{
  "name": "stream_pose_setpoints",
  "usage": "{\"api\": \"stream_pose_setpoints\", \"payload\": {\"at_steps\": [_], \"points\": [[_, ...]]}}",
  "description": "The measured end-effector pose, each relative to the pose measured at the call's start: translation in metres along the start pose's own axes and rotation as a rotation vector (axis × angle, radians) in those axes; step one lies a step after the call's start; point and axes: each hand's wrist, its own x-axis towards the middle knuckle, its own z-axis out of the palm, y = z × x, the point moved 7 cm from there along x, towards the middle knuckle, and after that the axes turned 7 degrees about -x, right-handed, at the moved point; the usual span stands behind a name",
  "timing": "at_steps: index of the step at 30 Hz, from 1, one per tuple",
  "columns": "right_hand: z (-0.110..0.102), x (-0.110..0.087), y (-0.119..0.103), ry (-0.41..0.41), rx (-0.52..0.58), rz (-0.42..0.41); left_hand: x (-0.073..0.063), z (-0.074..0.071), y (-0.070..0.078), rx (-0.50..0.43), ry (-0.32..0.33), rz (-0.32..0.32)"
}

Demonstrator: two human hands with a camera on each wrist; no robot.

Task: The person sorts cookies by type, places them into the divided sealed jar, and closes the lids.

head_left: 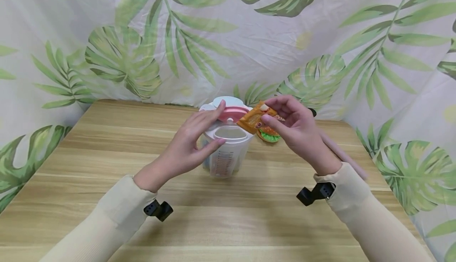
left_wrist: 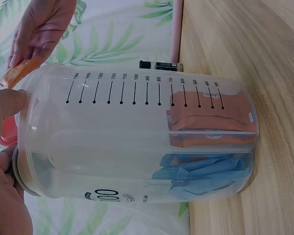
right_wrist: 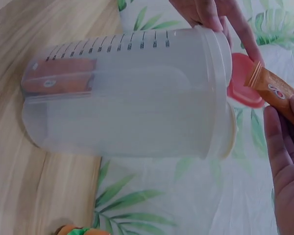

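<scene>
A clear multi-compartment storage jar (head_left: pixel 228 159) stands upright on the table, its red flip lid (head_left: pixel 233 113) raised above an opening at the front. My left hand (head_left: pixel 192 139) spreads over the jar's left top edge, fingers fairly straight. Its index finger touches the raised lid and its thumb lies at the front rim. My right hand (head_left: pixel 297 123) pinches an orange snack packet (head_left: pixel 254 118) just right of the opening, one end tilted toward it. Orange packets (left_wrist: pixel 210 117) and blue packets (left_wrist: pixel 206 174) lie inside the jar in separate compartments.
Behind the right hand sits a hamburger-shaped thing (head_left: pixel 269 134), partly hidden. A long pinkish bar (head_left: pixel 343 155) lies along the right of the wooden table (head_left: pixel 107 155). Leaf-print cloth (head_left: pixel 199 56) hangs behind the table.
</scene>
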Motion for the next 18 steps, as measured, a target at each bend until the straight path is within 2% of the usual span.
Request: {"api": "stream_pose_setpoints", "payload": {"at_steps": [3, 11, 18], "points": [[0.008, 0.002, -0.004, -0.011, -0.015, -0.044, 0.0, 0.0, 0.0, -0.003, -0.004, -0.007], [0.028, 0.004, -0.014, -0.05, -0.147, -0.153, 0.0, 0.0, -0.001, -0.007, -0.02, -0.02], [0.042, 0.0, -0.018, -0.12, -0.301, -0.259, 0.0, 0.0, 0.0, -0.013, -0.005, 0.025]]}}
